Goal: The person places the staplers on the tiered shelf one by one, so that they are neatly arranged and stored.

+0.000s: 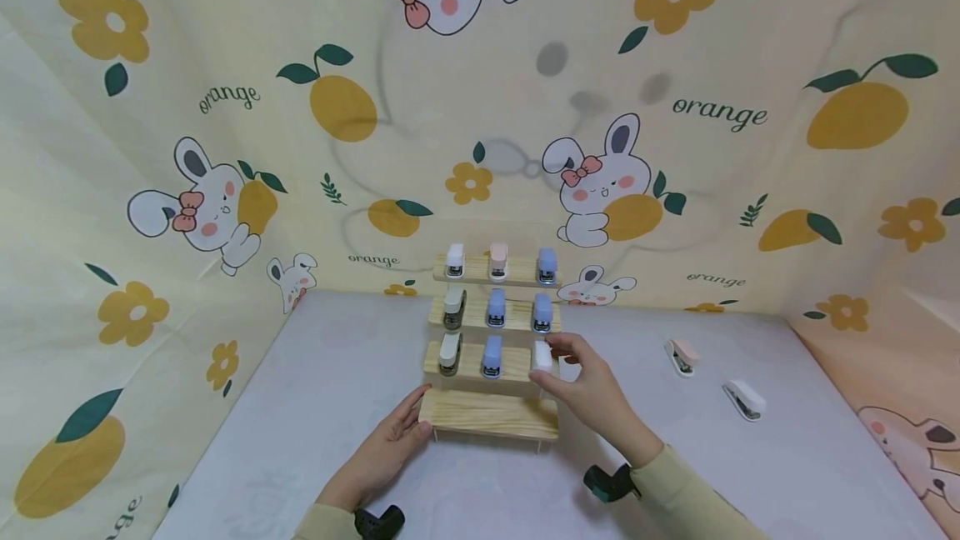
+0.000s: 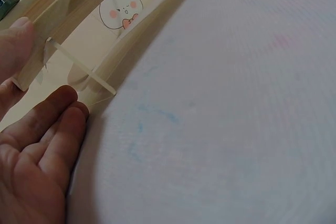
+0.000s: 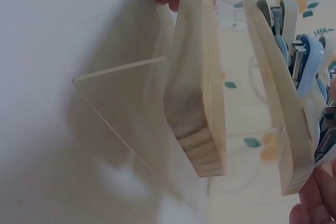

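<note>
A tiered wooden display stand (image 1: 491, 413) holds small staplers in rows on its upper three shelves. At the right end of the third shelf down, my right hand (image 1: 592, 386) pinches a white stapler (image 1: 542, 355) between thumb and fingers. In the right wrist view only some fingertips (image 3: 315, 203) show by that shelf's end. My left hand (image 1: 386, 444) holds the left end of the lowest shelf, thumb and index finger at its edge; its other fingers (image 2: 58, 124) lie loose below, in the left wrist view. A blue stapler (image 1: 492, 357) and a grey-white stapler (image 1: 450, 353) share the third shelf.
On the table (image 1: 300, 407) to the right lie a pink stapler (image 1: 683, 357) and another white stapler (image 1: 745, 400). A patterned cloth backdrop (image 1: 480, 90) rises behind the stand. Thin clear supports (image 2: 81, 66) carry the lowest shelf.
</note>
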Available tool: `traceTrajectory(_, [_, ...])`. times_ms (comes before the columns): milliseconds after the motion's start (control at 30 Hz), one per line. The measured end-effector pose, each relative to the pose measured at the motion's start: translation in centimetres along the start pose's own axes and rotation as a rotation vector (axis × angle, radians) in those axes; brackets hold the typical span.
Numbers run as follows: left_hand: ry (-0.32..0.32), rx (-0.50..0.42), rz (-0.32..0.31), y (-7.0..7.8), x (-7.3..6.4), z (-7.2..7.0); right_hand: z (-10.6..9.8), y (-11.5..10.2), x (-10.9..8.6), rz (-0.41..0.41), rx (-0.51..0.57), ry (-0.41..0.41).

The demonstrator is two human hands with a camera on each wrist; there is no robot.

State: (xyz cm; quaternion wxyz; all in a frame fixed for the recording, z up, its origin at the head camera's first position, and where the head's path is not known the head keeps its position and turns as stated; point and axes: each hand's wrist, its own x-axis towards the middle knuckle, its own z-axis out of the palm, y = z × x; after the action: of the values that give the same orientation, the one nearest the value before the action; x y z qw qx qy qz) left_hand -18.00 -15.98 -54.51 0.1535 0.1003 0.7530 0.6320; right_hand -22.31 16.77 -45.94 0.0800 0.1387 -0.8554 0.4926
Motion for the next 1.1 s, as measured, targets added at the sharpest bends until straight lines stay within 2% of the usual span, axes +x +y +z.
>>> traceTrajectory(467, [-0.003, 0.008, 0.006, 0.1, 0.0, 0.0, 0.3, 0.2, 0.2, 0.041, 0.040, -0.006])
traceTrajectory(767, [-0.007, 0.011, 0.012, 0.0, 0.0, 0.0, 0.3, 0.3, 0.1, 0.015, 0.021, 0.002])
traceTrajectory(1100, [-0.013, -0.004, 0.014, -0.2, 0.1, 0.0, -1.5, 1.0, -0.5, 0.018, -0.047, 0.035])
